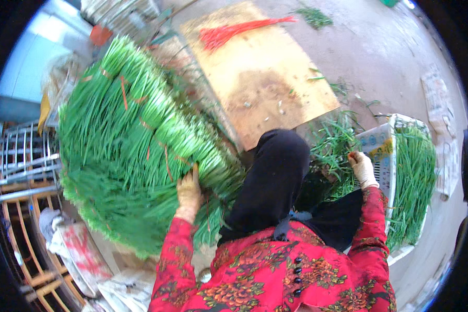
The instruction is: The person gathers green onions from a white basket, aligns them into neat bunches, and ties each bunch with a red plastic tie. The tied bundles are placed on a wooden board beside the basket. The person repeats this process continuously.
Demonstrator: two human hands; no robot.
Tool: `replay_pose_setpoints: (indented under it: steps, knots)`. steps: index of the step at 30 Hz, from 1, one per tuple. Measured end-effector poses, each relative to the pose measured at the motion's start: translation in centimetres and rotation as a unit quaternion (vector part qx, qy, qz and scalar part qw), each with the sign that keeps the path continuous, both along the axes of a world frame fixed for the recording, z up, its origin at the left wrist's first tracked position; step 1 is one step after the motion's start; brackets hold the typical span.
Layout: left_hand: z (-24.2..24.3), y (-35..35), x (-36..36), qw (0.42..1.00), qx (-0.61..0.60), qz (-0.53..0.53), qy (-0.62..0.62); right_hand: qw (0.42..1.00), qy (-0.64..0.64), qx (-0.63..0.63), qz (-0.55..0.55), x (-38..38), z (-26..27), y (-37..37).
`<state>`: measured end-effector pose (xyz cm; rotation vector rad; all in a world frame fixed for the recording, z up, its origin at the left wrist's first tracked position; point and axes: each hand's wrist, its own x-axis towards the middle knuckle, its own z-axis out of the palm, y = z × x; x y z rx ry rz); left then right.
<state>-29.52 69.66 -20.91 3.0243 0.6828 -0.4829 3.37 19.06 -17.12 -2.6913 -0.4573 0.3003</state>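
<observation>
My left hand [189, 192], in a pale glove, rests on the lower right of a large pile of tied green leafy stalks [140, 132], its fingers on a bundle near the whitish stem ends; whether it grips is not clear. Thin red ties circle the bundles. My right hand [362, 168], gloved too, is beside a white plastic crate [391, 156] filled with loose green stalks [413, 183]. Its fingertips look closed around something small and reddish that I cannot make out. Loose green leaves [335, 144] lie between my right knee and the crate.
A stained wooden board [265, 74] lies ahead, with a bunch of red ties [234, 33] at its far end. Leaf scraps [315, 17] lie on the floor beyond. At left are a metal rack [25, 156], wooden slats [29, 241] and white sacks [82, 249].
</observation>
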Motion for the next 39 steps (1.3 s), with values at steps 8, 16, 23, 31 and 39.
replay_pose_setpoints:
  steps: [8, 16, 23, 31, 39]
  knots:
    - [11.5, 4.7, 17.0, 0.931, -0.111, -0.057, -0.342, 0.970, 0.120, 0.177, -0.120, 0.6, 2.9, 3.7]
    - [8.9, 11.0, 39.8, 0.950, 0.044, -0.013, -0.310, 0.959, 0.013, 0.282, -0.021, 5.5, 4.9, 10.7]
    - [6.2, 12.2, 44.4, 0.942, 0.115, -0.076, -0.307, 0.953, -0.188, 0.190, 0.139, 13.0, 8.2, 19.2]
    - [11.2, 7.8, 37.1, 0.939, -0.045, -0.137, -0.312, 0.895, -0.268, 0.236, 0.269, 19.5, 7.9, 31.3]
    - [12.8, 8.3, 31.5, 0.959, -0.152, -0.108, -0.212, 0.967, -0.101, 0.065, 0.226, 22.4, 2.6, 39.1]
